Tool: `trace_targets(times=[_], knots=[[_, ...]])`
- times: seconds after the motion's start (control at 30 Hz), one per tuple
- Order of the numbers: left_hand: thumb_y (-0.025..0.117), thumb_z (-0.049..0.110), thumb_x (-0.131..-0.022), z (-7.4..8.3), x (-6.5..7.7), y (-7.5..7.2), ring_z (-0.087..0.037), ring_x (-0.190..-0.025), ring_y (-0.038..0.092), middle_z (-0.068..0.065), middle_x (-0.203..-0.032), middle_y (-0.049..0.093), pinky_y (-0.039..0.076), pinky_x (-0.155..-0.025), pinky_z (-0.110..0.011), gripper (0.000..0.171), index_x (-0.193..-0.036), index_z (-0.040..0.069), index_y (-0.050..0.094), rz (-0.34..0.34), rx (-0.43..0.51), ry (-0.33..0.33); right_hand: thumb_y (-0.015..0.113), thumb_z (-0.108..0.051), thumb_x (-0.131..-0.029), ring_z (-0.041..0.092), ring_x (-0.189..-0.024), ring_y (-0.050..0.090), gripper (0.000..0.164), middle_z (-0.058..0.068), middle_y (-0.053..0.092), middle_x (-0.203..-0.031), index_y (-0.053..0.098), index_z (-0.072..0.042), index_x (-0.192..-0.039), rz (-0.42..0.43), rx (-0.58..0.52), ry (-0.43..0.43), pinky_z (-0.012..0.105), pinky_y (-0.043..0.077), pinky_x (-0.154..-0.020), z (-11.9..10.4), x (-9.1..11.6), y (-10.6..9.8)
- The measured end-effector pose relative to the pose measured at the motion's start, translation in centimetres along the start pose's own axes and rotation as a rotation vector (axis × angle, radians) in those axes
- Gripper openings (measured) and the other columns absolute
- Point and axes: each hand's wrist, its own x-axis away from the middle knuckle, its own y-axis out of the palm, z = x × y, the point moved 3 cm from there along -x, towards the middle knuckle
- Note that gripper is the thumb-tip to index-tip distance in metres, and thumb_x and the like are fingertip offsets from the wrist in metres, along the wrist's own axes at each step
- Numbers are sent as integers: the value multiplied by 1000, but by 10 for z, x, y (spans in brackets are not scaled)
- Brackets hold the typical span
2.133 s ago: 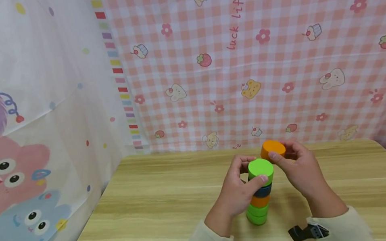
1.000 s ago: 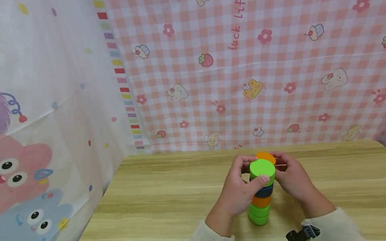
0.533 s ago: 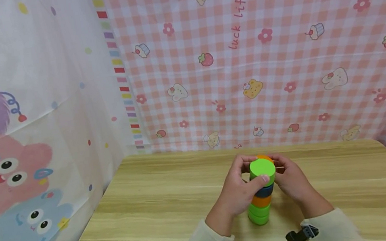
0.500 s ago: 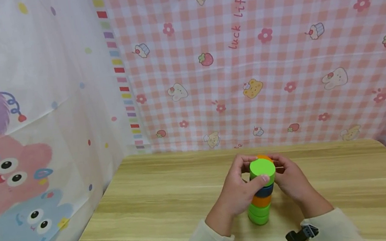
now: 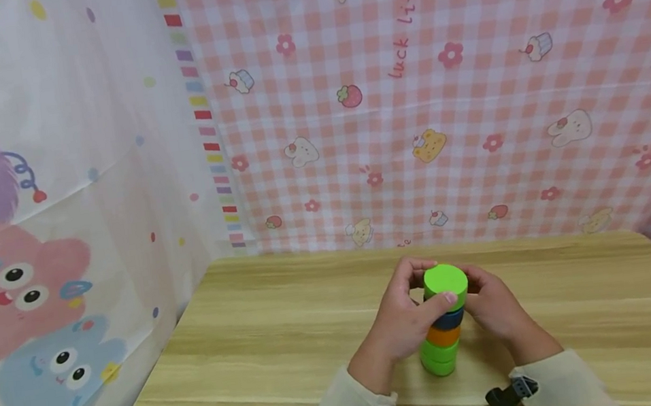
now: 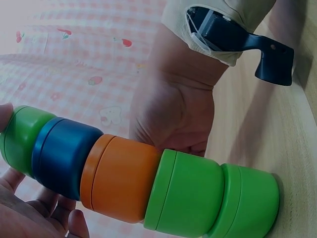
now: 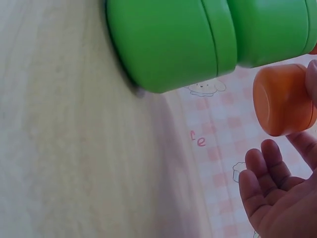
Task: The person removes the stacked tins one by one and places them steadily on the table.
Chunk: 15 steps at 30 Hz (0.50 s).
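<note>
A stack of small round lidded jars stands on the wooden table: two green jars (image 6: 188, 193) at the bottom, then an orange jar (image 6: 124, 178), a dark blue jar (image 6: 67, 158) and a green jar (image 5: 445, 281) on top. My left hand (image 5: 402, 316) holds the top of this stack, its thumb in front of the uppermost green jar and its fingers around the far side. Close behind the tower, my right hand (image 5: 496, 304) pinches another orange jar (image 7: 280, 101). The right wrist view has that jar raised above the table; in the head view the stack hides it.
The light wooden table (image 5: 246, 350) stretches out on both sides of the hands. A pink checked cloth (image 5: 376, 121) hangs behind its far edge, and a white cartoon-print cloth (image 5: 111, 121) hangs at the left. Both wrists carry black straps.
My right hand has brought its orange jar leftward and down behind the stack, so the jar is now out of sight in the head view. The left hand keeps its grip on the top.
</note>
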Motion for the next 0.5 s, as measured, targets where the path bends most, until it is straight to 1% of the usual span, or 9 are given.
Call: trace_targets(times=[0.13, 0.23, 0.37, 0.5], knots=[[72, 23, -98, 1, 0, 1, -12, -111, 54, 1, -122, 59, 45, -96, -37, 42, -135, 19, 54, -3, -1, -9, 67, -16, -103, 41, -130, 57, 48, 24, 61, -143, 55, -1, -148, -10, 13, -8, 62, 44, -111, 4, 0, 0], [72, 24, -98, 0, 0, 1, -13, -111, 54, 1, -122, 58, 45, -96, -38, 42, -136, 20, 54, -6, -1, -14, 68, -15, -103, 40, -128, 58, 47, 24, 62, -140, 57, 1, -146, -17, 15, -17, 61, 45, -110, 7, 0, 2], [73, 24, -98, -1, -1, 1, -13, -112, 54, 1, -123, 58, 45, -98, -38, 42, -136, 21, 54, -11, 1, -21, 69, -12, -102, 33, -120, 61, 42, 22, 66, -133, 60, 3, -140, -25, 21, -28, 52, 49, -105, 11, -1, 3], [73, 24, -98, 0, -1, 0, -14, -112, 54, 1, -123, 58, 45, -99, -39, 42, -136, 21, 54, -10, 0, -26, 70, -12, -101, 29, -114, 62, 42, 21, 68, -129, 61, 4, -139, -41, 32, -29, 43, 51, -100, 13, -3, 4]])
